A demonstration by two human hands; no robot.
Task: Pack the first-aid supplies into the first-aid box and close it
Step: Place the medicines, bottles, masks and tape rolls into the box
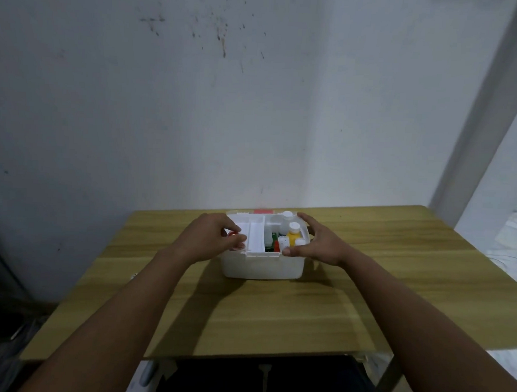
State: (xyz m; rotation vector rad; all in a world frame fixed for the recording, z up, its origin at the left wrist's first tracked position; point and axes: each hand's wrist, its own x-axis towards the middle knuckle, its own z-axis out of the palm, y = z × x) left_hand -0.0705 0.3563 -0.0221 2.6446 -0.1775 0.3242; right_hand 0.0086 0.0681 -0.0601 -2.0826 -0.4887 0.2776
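A white first-aid box (261,267) stands open near the far middle of the wooden table (275,315). A white divided tray (257,235) sits in its left half. On the right side stand a yellow bottle with a white cap (293,233), other white-capped bottles (284,243) and something green. My left hand (211,238) is over the box's left side, fingers pinched on a small red-and-white item (231,233). My right hand (317,243) cups the box's right rim, thumb on the front edge, fingers spread along the far side.
A red strip (263,211), perhaps the lid, shows just behind the box. A stained white wall rises behind the table. White bedding (513,236) lies beyond the table's right edge. Dark clutter sits on the floor at the left.
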